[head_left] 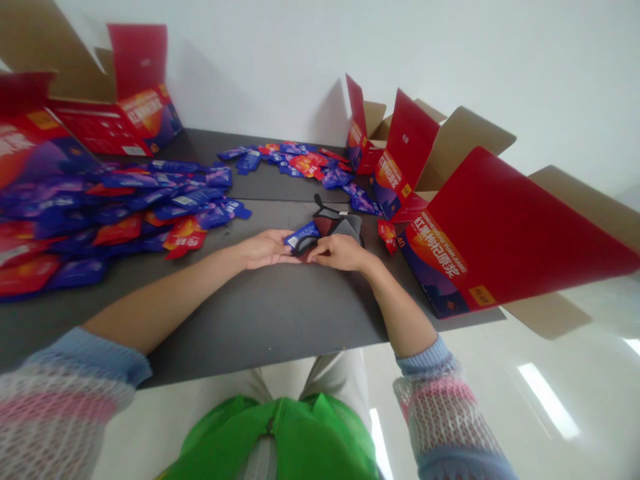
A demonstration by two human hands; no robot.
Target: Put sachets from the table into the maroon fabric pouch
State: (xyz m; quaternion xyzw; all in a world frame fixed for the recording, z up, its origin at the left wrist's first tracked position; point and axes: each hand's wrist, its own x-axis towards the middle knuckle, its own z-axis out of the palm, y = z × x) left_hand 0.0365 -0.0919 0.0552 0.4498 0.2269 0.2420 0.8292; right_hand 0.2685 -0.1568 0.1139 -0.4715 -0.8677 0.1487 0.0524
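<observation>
While my left hand [270,251] grasps a flat blue rectangular packet [302,235] back from the front edge of the dark grey desk [280,313], presumably to steady it, my right hand [339,253] curls its fingers at a grey-and-maroon object with black loops [347,229]; whether they pinch it I cannot tell. Glossy blue and red pouches [125,207] crowd the left side; open red cardboard cartons [480,240] obstruct the right edge.
</observation>
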